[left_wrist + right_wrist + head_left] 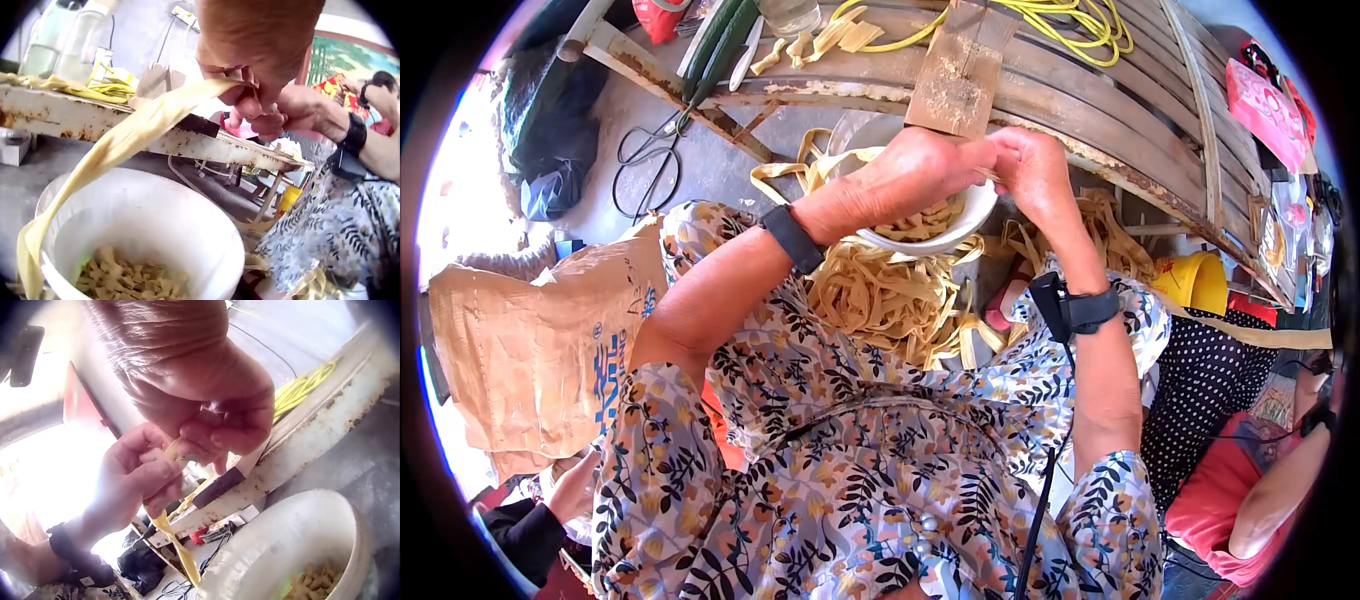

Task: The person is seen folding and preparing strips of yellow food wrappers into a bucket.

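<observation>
My left hand (925, 165) grips a long, flat, pale yellow strip (137, 128); its loose tail hangs past the rim of a white bucket (209, 237). Close against it, the fingers of my right hand (1035, 165) pinch the strip's short end, as the right wrist view shows. Both hands meet above the bucket, just at the near end of a wooden board (960, 75) strewn with crumbs. Inside the bucket lie many small tan pieces (125, 275). Below it spreads a heap of similar strips (890, 295). Curled fingers hide part of the held strip.
A slatted bench (1100, 110) with a rusty edge carries the board, yellow cord (1090, 30), green cucumbers (720, 45) and a few strip scraps (835, 35). A brown paper sack (540, 340) stands at left, a yellow bucket (1195, 280) at right. Another person's arm (1285, 490) shows at lower right.
</observation>
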### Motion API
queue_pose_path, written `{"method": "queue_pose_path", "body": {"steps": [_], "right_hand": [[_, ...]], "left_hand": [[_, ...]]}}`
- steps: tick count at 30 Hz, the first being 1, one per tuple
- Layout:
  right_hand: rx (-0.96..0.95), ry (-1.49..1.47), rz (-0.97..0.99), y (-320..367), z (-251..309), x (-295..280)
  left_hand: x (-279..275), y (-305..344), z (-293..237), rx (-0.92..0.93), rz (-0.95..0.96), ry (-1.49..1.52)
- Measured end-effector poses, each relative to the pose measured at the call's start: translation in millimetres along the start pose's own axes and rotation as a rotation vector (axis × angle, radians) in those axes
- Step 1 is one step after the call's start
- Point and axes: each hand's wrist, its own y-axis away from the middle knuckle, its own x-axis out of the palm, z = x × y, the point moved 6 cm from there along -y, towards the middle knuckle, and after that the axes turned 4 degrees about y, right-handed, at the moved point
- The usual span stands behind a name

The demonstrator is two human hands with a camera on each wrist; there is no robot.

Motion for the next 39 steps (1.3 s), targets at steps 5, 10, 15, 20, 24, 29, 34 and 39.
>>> {"method": "queue_pose_path", "body": {"steps": [5, 10, 15, 20, 24, 29, 34, 39], "right_hand": [[0.137, -0.086, 0.192, 12.8, -13.3, -0.1], [0.051, -0.785, 0.619, 32.8, 46.0, 31.3], [-0.146, -0.544, 0.195, 4.9, 36.6, 16.1], [-0.131, -0.048, 0.128, 8.6, 25.0, 16.3], [-0.503, 0.314, -0.203, 11.1, 48.4, 0.9], [-0.455, 0.524, -0.457, 21.7, 59.9, -9.0], [-0.095, -0.074, -0.054, -2.1, 19.7, 9.0], [-0.124, -0.011, -0.131, -0.8, 6.1, 15.6]], "left_hand": [[-28.4, 16.0, 47.7, -0.319, 0.100, 0.194], [-27.1, 16.6, 66.1, -0.531, 0.117, 0.658], [41.0, 27.4, 45.3, -0.429, 0.451, 1.707], [54.5, 31.4, 34.4, -0.570, 0.403, 1.869], [58.5, 26.4, 43.5, -0.765, 0.152, 1.804], [13.3, 17.5, 44.9, -0.745, -0.372, 1.122], [-2.8, 17.3, 42.8, -0.578, -0.245, 0.699], [2.2, 14.4, 30.7, -0.531, -0.125, 0.460]]}}
